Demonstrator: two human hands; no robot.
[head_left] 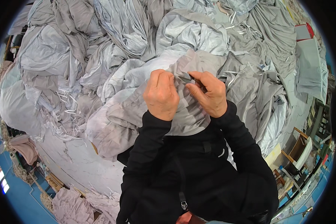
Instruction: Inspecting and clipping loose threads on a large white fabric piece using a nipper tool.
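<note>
In front of my body, my left hand (161, 94) is closed, its fingers bunched on the edge of a pale grey fabric piece (192, 118). The cloth hangs over my lap and runs on into the heap on the table. Close to its right, my right hand (210, 93) grips what look like small thread snips (184, 77), a grey metal blade pointing toward the left hand. The fingers cover most of the tool. Its blade tip lies against the cloth, and whether it touches a thread is too small to tell.
Heaped grey and bluish fabric (130, 30) covers most of the marbled white table (76, 158). White ties (67, 100) trail from the pile at left. A folded grey cloth (311, 67) hangs at the right edge. More fabric (72, 205) lies lower left.
</note>
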